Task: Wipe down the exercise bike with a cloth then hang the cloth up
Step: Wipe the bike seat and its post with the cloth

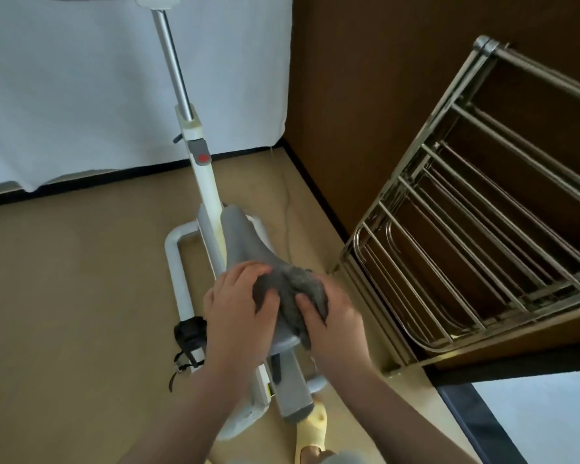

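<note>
Gripping the bunched grey cloth (290, 296) on the saddle (248, 242) at 6 o'clock, left hand (240, 306) and right hand (332, 316) could drag it off the rear edge; drying rack (482, 229) waits at 3 o'clock

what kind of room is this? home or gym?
Likely a room in a home, not a gym: one white exercise bike on tan flooring, a metal drying rack against the brown wall, and a white curtain behind.
</note>
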Demonstrator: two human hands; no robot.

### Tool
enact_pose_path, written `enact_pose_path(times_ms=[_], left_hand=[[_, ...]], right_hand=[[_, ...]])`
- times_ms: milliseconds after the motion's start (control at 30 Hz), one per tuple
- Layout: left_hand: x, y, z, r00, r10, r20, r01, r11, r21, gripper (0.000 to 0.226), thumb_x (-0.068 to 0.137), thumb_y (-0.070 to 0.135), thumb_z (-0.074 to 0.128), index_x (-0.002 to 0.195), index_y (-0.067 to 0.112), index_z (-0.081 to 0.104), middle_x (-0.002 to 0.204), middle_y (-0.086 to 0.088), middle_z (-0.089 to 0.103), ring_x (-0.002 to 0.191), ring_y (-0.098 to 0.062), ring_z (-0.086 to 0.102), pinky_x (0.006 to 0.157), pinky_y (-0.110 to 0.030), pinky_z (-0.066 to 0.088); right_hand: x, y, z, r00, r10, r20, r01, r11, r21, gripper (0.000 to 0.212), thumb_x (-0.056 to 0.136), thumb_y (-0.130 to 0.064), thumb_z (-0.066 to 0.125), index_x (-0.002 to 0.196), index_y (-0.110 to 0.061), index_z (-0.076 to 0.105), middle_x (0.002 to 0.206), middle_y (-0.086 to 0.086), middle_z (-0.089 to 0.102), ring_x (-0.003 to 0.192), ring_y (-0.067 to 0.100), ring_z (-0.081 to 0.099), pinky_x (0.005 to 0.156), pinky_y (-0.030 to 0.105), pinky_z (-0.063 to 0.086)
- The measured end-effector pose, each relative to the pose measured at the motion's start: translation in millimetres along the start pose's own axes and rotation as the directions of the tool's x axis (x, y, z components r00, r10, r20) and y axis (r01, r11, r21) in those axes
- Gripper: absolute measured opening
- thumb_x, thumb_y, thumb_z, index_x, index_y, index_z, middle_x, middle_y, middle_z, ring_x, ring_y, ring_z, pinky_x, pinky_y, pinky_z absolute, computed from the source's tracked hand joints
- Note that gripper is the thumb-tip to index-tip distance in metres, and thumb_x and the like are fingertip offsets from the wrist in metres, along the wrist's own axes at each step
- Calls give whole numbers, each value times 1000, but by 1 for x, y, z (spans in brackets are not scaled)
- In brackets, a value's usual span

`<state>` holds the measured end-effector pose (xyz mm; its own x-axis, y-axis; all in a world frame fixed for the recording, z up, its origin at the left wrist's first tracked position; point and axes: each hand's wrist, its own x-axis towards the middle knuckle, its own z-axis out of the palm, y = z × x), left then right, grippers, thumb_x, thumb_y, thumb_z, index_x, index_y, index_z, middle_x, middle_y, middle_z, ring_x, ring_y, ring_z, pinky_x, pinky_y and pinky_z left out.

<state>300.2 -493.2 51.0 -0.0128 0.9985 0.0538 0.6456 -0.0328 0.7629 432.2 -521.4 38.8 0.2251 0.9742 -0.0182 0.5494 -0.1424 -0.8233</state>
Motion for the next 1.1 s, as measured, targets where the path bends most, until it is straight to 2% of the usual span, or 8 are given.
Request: enact_pose_path(times_ms=[100,167,267,467,600,733,867,1100], left_hand=[[7,5,5,998,-23,-67,24,999,25,28,85,15,56,109,28,61,108,21,49,109,-11,47,99,-43,40],[9,5,8,992,-30,-122,32,999,14,31,84,7,56,107,27,62,105,22,49,104,-9,48,96,-42,42],[11,3,14,977,-50,-206,50,999,-9,30,82,11,49,104,27,61,97,30,46,100,-10,51,91,-41,45],[10,-3,18,928,-233,-292,214,972,-96,29,90,11,51,111,30,59,101,15,59,97,-13,57,80,-29,45],[10,-6,21,881,-344,-325,301,937,-176,28,91,17,50,112,33,59,100,16,61,89,-12,60,78,-33,50],[9,-4,22,864,-354,-359,329,935,-132,26,90,17,53,110,31,60,92,18,62,80,-11,58,71,-28,45],[11,-6,25,838,-384,-387,365,922,-126,27,87,18,55,110,31,60,101,16,63,88,-9,58,72,-26,42],[9,-1,19,802,-467,-372,428,884,-188,21,88,24,58,107,32,61,97,19,61,83,0,54,63,-8,33]], right_hand=[[27,-4,-11,987,-12,158,35,989,-142,18,96,-33,53,113,-31,57,96,-20,58,94,3,56,79,16,45],[31,-12,-9,959,-139,247,197,954,-225,32,96,-32,53,128,-27,55,118,-14,59,111,6,53,92,20,42],[60,-16,-10,921,-110,374,166,979,-122,36,94,-29,58,130,-29,58,121,-8,64,113,12,56,91,22,42],[75,-24,3,892,-153,425,284,921,-266,31,96,-36,51,126,-32,55,111,-9,64,100,15,60,84,32,50],[105,-22,5,881,-27,473,95,988,-121,27,94,-39,52,118,-29,58,102,-7,66,97,17,61,77,30,47],[82,-28,12,857,-207,472,338,917,-212,35,97,-33,49,131,-26,48,120,-8,58,106,16,58,86,31,49],[111,-32,19,872,-143,467,194,979,-62,20,96,-29,53,114,-24,61,96,-7,64,94,17,61,64,19,42],[111,-29,27,796,-372,477,491,858,-149,45,97,-23,55,141,-21,48,148,-4,41,132,15,41,104,20,30]])
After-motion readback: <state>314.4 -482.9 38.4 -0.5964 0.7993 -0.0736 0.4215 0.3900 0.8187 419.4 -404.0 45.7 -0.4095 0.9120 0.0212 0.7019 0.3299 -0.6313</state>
